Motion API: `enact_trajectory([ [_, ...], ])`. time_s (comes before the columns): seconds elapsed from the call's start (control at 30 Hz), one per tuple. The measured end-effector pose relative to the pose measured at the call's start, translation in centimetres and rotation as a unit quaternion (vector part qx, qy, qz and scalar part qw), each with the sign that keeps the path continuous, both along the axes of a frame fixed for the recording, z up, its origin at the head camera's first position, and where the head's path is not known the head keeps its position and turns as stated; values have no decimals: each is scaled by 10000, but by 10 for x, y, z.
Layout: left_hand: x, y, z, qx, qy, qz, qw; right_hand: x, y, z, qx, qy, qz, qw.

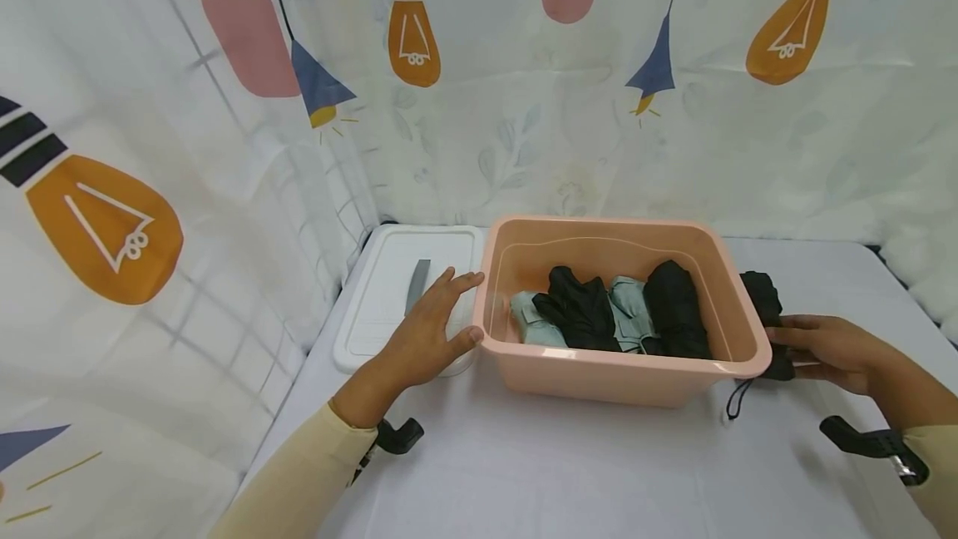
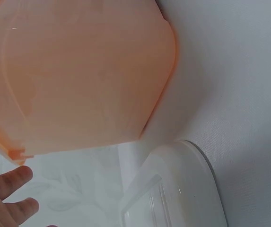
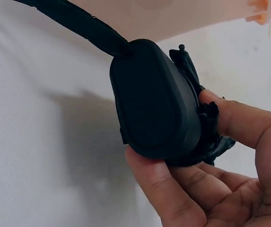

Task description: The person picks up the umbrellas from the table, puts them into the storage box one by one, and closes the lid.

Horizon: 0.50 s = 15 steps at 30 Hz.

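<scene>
A peach plastic bin (image 1: 591, 377) stands on the white-covered table. My left hand (image 1: 425, 335) is at its left rim, fingers extended and fingertips right at the edge; the left wrist view shows the fingers (image 2: 12, 182) beside the rim corner. Outside the bin's right wall, my right hand (image 1: 831, 352) grips a black folding umbrella (image 1: 763, 306). Seen in the right wrist view, the umbrella's flat oval handle end (image 3: 147, 99) has a strap, with thumb and fingers round the body. Inside the bin lie black bundles (image 1: 677, 310) and pale green folded cloth (image 1: 630, 306).
A white lidded box (image 1: 367, 306) with a grey strip (image 1: 417, 285) on its top stands left of the bin, close to it. A patterned curtain (image 1: 516, 131) hangs behind the table and along the left side.
</scene>
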<state>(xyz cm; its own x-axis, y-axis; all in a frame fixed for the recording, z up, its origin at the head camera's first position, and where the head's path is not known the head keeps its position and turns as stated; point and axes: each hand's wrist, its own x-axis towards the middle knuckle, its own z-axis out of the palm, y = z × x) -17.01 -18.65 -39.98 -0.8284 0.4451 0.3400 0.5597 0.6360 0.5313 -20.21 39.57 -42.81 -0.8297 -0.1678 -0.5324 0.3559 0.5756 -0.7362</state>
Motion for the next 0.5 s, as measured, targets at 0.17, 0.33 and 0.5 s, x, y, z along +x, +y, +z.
enact_trajectory([
  [0.17,1,0,0,-4,-51,38,10000,5,3,10,-20,177,-19,9998],
  [0.33,1,0,1,30,-37,33,10000,7,4,19,32,590,-59,9982],
  [0.5,0,0,0,-2,-1,28,10000,8,6,34,-28,860,-72,9963],
])
